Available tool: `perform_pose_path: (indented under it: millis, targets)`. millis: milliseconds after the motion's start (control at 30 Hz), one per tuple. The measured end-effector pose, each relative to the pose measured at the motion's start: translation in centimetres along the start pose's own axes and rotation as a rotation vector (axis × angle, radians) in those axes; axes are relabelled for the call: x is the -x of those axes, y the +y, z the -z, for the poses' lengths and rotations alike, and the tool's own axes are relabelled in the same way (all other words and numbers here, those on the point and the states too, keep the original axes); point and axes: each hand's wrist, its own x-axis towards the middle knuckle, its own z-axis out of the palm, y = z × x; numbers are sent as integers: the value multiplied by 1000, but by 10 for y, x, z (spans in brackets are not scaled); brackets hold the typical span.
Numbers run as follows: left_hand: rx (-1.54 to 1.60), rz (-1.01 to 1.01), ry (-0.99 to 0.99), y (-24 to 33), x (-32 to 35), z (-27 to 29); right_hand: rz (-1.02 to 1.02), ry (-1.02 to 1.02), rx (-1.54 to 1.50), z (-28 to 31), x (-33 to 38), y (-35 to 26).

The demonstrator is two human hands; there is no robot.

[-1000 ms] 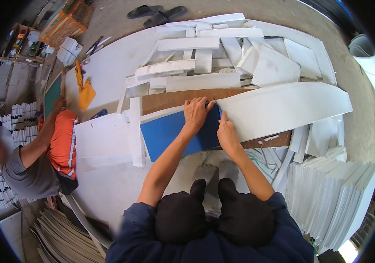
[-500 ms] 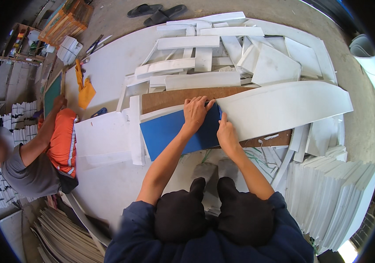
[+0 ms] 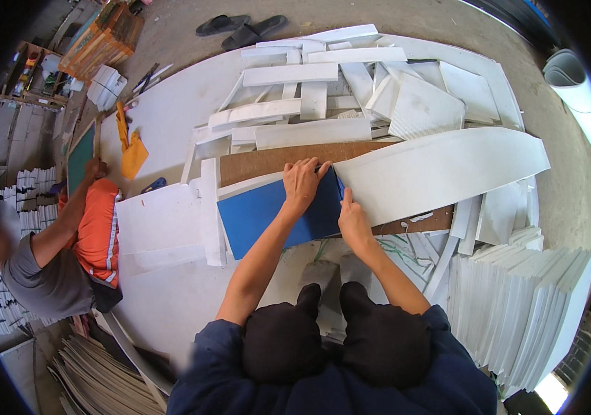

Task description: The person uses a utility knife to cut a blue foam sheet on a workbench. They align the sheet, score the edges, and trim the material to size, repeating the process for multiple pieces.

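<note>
The right hand [image 3: 354, 221] lies at the blue sheet's [image 3: 268, 214] right edge, forefinger stretched out, gripping nothing I can see. The left hand [image 3: 302, 183] presses flat, fingers spread, on the sheet's top edge. Beyond lie a brown board [image 3: 268, 160] and white strips [image 3: 312, 93].

I knelt on a big white sheet [image 3: 171, 104] spread over the concrete floor [image 3: 406, 17]. On it lay a brown board [image 3: 268, 162], loose white strips [image 3: 302, 72] and a stack of white panels [image 3: 516, 304].
</note>
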Motion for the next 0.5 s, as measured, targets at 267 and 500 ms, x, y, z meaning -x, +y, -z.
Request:
perform_pose_path:
  millis: [267,500]
  targets:
    - [56,-37,64,1,3,0,-5,-26,47,-1,-10,1]
    - [13,-56,-41,0,0,6,-25,-96,31,8,2,0]
